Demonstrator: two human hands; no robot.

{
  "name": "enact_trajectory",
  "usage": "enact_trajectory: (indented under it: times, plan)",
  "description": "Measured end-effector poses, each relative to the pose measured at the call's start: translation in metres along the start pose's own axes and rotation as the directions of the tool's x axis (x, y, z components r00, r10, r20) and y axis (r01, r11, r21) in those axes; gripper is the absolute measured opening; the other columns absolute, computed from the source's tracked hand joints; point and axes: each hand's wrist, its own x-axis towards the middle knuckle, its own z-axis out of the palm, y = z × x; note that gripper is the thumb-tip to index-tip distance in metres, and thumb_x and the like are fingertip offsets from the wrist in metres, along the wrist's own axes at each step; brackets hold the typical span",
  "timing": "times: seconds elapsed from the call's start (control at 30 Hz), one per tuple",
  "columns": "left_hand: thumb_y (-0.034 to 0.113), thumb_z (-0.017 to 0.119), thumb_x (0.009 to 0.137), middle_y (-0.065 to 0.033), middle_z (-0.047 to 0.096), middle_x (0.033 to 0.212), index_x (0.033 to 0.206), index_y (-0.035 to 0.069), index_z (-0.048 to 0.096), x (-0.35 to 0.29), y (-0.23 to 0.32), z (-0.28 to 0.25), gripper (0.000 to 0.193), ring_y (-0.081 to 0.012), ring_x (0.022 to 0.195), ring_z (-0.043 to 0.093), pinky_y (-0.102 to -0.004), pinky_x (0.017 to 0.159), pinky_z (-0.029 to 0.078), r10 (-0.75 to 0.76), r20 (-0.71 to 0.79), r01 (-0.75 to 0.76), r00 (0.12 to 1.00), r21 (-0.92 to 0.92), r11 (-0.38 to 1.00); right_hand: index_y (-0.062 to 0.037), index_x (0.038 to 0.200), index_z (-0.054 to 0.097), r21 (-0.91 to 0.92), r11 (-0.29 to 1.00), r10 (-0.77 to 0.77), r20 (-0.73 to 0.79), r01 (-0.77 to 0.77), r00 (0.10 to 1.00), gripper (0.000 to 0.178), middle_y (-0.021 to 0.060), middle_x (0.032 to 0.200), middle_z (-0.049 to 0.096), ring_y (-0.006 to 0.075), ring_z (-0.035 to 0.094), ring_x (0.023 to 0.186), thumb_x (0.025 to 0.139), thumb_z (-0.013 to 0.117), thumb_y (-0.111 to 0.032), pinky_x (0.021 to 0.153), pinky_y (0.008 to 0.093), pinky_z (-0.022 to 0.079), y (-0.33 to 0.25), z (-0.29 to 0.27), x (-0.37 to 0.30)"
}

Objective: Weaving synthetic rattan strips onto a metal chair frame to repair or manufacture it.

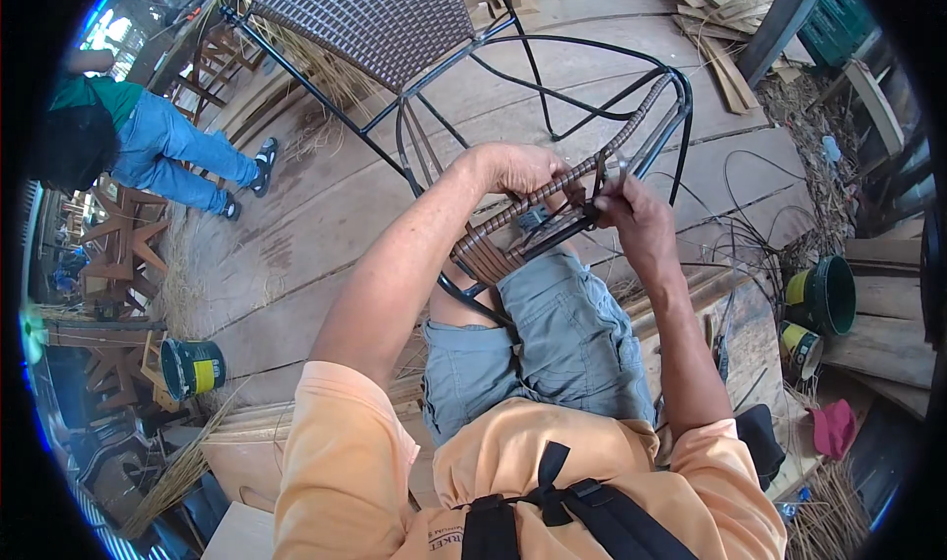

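A metal chair frame [370, 128] with dark tubes lies tipped across my lap and the floor before me. Its woven brown backrest [370, 17] is at the far side. Brown flat strips wind round a seat rail [493, 223], and several parallel strips [490, 262] stretch from its near left corner. My left hand [523, 170] is bent over this wrapped rail, its curled fingers partly hidden behind it. At the rail's right part, my right hand [636, 210] is closed, thumb and fingers pinching a brown strip [618, 165] beside the dark tube.
At the left a person [163, 141] in jeans bends over. A dark bucket [192, 368] stands nearer on that side; another bucket [829, 296] lies tipped at the right. Loose dark strips [740, 226] lie on the boards there. Wood offcuts [725, 12] are piled at the far right.
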Motion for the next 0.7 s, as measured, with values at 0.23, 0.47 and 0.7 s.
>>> enact_trajectory:
  times: [0.23,0.47,0.7]
  plan:
    - [0.024,0.064,0.072,-0.0136,0.064,0.073,0.09,0.004,0.065,-0.011,0.017,0.001,0.027,-0.0222,0.068,0.06,-0.0343,0.064,0.046,0.088,-0.274,0.074,0.958,0.528,0.846,-0.0034,0.1,0.06,-0.121,0.972,-0.227,-0.236,0.204,0.945,0.021,0.009,0.087,0.057,0.0193,0.054,0.074,0.079,0.063,-0.003,0.065,0.0287,0.044,0.036,0.009,-0.03]
    - [0.024,0.057,0.08,-0.0129,0.063,0.095,0.094,0.01,0.059,-0.031,0.022,-0.005,0.02,-0.0301,0.093,0.06,-0.0444,0.077,0.047,0.283,-0.498,0.212,0.819,0.723,0.658,-0.0012,0.094,0.06,0.041,0.997,-0.061,-0.232,0.072,0.971,0.011,0.0067,0.082,0.058,0.0137,0.054,0.074,0.086,0.057,-0.008,0.069,0.0254,0.045,0.067,0.008,-0.062]
    - [0.022,0.055,0.08,-0.0085,0.06,0.086,0.088,0.011,0.055,-0.012,-0.002,-0.014,0.013,-0.0271,0.086,0.06,-0.0419,0.073,0.044,0.523,-0.55,0.382,0.651,0.833,0.401,0.0015,0.104,0.057,0.409,0.912,0.087,-0.19,-0.001,0.978,0.02,0.001,0.081,0.057,0.0068,0.051,0.07,0.088,0.057,-0.011,0.065,0.0201,0.043,0.027,0.004,-0.046]
